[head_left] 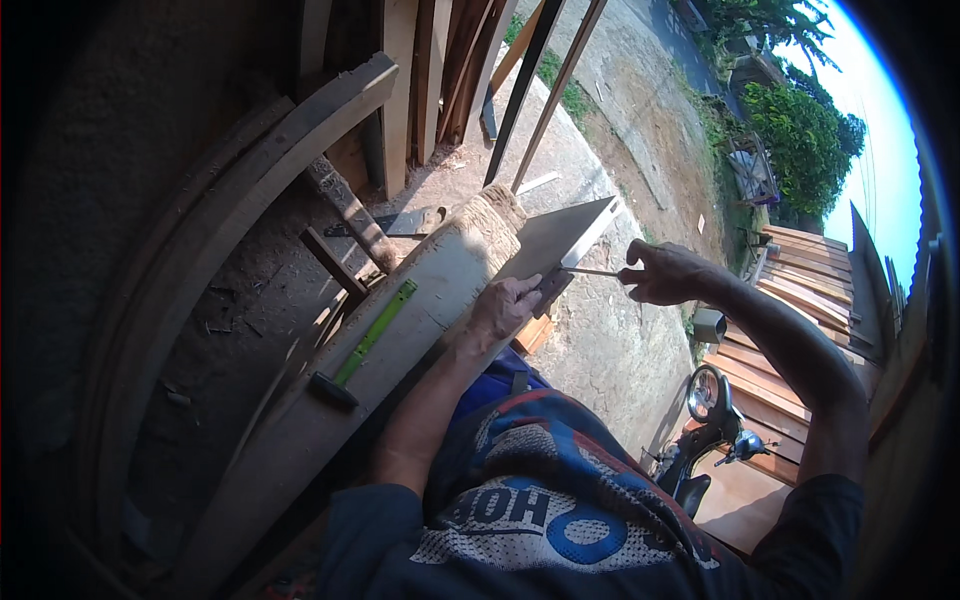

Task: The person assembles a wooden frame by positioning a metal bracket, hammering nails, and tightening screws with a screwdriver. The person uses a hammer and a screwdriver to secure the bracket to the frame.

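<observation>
My left hand is closed on the near end of a flat wooden board, which is tilted against a thick pale timber beam. Out to the right, my right hand has its fingers curled around a thin rod-like tool. The tool's tip touches, or nearly touches, the edge of the board just beyond my left fingers. Its handle is hidden in my grip, so its exact kind does not show. On top of the beam lies a hammer with a green handle and black head.
Upright planks lean at the back left, near a curved wooden piece. A handsaw lies beyond the beam. To the right are a parked motorbike and stacked boards. Concrete ground lies below my right arm.
</observation>
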Tool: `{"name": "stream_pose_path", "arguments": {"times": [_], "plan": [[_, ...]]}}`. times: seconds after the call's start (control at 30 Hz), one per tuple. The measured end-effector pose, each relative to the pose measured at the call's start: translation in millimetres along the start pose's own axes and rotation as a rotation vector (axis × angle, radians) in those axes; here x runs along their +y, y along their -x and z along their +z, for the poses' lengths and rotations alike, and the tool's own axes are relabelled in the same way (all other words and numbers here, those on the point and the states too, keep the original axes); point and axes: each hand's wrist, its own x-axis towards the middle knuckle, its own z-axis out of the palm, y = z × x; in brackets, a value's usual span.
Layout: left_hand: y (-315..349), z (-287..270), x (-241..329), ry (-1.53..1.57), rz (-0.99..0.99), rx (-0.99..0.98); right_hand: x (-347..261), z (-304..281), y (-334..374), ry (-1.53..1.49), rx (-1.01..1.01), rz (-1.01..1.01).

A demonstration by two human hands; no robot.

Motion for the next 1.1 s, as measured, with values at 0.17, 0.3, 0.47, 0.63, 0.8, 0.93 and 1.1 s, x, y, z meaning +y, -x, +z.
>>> {"name": "stream_pose_path", "arguments": {"times": [0.17, 0.3, 0.47, 0.63, 0.8, 0.93, 1.1], "plan": [[5.9, -9.7, 17.3, -0.007, -0.012, -0.01, -20.7, 10.8, 5.5, 0.693, 0.206, -0.492], [3.4, 2.5, -3.6, -0.037, 0.02, 0.0, -18.3, -4.4, -12.1, 0.382, 0.114, -0.411], [4.9, -8.3, 17.3, -0.001, 0.013, -0.025, -34.7, -24.2, 1.4, -0.245, -0.131, 0.172], [7.0, -15.2, 25.1, -0.043, -0.012, -0.041, -36.2, 2.4, 9.6, 0.723, 0.1, -0.359], [8.3, -3.0, 9.2, -0.002, 0.012, 0.009, -36.3, -15.0, -17.0, 0.241, 0.069, -0.098], [6.0, -8.0, 20.5, -0.049, 0.02, -0.027, -27.5, -5.5, -6.8, 0.125, 0.079, -0.072], [5.5, -5.7, 8.0, 0.012, 0.042, -0.013, -36.7, 15.7, 11.5, 0.699, 0.081, -0.212]]}}
